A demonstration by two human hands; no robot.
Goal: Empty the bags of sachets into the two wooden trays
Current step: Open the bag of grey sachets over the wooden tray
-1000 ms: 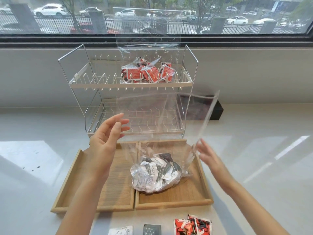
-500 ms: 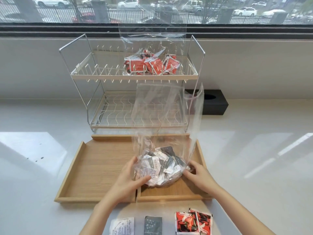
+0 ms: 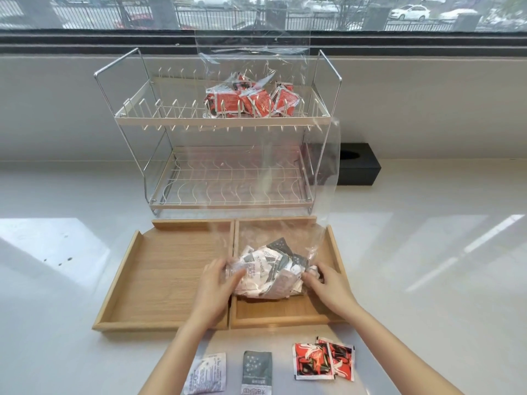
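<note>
Both hands' grip closed around sachet-filled clear bag (image 3: 271, 269), left hand (image 3: 216, 283), right hand (image 3: 328, 283), over right wooden tray (image 3: 285, 315) for tipping out.

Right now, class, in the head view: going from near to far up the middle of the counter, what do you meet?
Grey sachet → hands, left and right, holding the grey-and-white bag in the right tray → rack → bag of red sachets on its top shelf → window.
</note>
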